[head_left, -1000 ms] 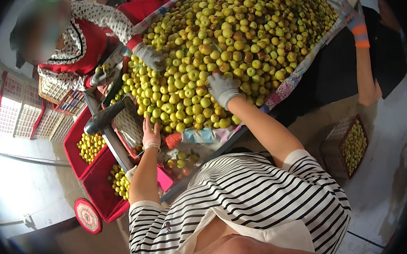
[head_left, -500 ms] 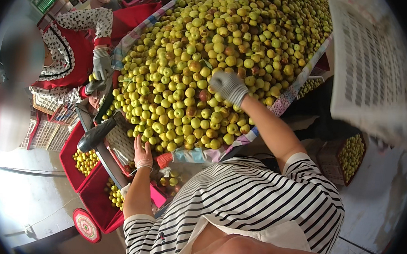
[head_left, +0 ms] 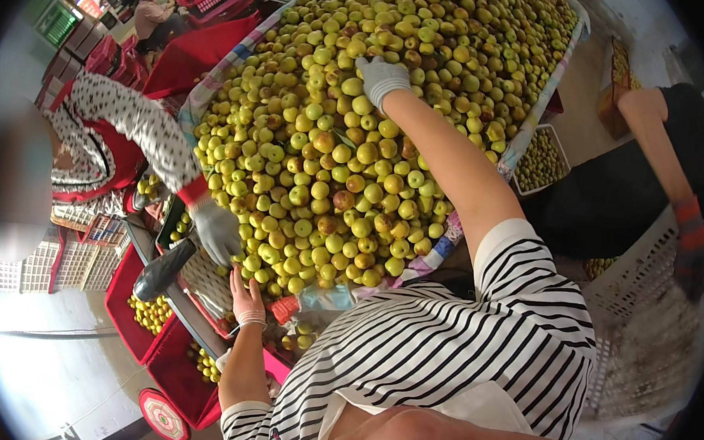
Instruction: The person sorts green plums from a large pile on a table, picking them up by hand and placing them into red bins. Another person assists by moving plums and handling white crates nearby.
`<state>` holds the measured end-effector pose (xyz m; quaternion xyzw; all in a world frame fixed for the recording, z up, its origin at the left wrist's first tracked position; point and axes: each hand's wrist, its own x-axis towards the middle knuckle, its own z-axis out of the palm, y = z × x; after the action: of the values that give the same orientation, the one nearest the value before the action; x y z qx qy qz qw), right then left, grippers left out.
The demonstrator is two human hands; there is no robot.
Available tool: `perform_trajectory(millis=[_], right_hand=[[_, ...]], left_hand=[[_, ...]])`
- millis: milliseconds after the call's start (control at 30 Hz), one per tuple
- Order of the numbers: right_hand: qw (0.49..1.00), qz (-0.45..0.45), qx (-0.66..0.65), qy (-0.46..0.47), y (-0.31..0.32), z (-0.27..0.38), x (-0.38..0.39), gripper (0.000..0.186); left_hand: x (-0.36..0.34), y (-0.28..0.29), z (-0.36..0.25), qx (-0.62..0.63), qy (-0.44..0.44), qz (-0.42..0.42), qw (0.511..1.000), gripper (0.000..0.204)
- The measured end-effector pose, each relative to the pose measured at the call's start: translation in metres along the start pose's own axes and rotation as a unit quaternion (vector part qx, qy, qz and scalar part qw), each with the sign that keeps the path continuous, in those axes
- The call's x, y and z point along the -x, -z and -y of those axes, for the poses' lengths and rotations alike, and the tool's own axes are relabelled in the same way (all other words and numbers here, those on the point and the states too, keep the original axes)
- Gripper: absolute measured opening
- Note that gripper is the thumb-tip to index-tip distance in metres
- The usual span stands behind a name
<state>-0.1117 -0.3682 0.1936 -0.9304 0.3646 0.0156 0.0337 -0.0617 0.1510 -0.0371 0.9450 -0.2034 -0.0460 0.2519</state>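
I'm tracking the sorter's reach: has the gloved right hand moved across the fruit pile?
Yes. The right hand has moved farther up the fruit pile, away from its near edge.

The right hand [head_left: 381, 78], in a pale glove, has reached farther up the heap of yellow-green fruit [head_left: 357, 154]: it lay near the near edge of the sorting table [head_left: 533, 127] and now rests deep toward the middle, arm stretched long. The left hand [head_left: 245, 301] has stayed low but slid along the table's near-left corner, beside the grey chute [head_left: 162, 270]. The co-worker's gloved hand [head_left: 217, 232] has come down from the table's left edge to that same corner, close to the left hand. The white crate [head_left: 649, 326], held high at the right edge half a second ago, has dropped low.
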Motion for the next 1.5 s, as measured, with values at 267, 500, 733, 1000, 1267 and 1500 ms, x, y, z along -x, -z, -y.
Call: perform_trajectory(millis=[267, 500, 733, 1000, 1267, 1500], right_hand=[[0.982, -0.089, -0.153, 0.072, 0.003, -0.019, 0.020, 0.049], [0.670, -0.091, -0.736, -0.035, -0.039, -0.118, 0.075, 0.039], [0.664, -0.254, -0.679, -0.183, -0.003, -0.246, 0.009, 0.032], [0.970, -0.132, -0.066, -0.194, 0.034, -0.220, -0.060, 0.046], [0.973, -0.098, -0.017, -0.210, 0.019, -0.229, -0.104, 0.063], [0.735, -0.288, -0.592, -0.163, -0.011, -0.281, -0.069, 0.071]], left_hand=[[-0.001, -0.002, 0.014, -0.003, -0.031, -0.011, 0.999, 0.054], [-0.004, -0.003, 0.004, 0.001, 0.002, 0.013, 1.000, 0.054], [0.001, 0.007, -0.008, 0.033, -0.012, 0.003, 0.999, 0.055], [0.005, 0.013, -0.010, 0.034, -0.014, 0.002, 0.999, 0.056], [0.002, 0.010, -0.016, 0.021, -0.016, 0.003, 1.000, 0.057], [0.003, 0.014, -0.017, 0.049, -0.008, 0.006, 0.999, 0.057]])
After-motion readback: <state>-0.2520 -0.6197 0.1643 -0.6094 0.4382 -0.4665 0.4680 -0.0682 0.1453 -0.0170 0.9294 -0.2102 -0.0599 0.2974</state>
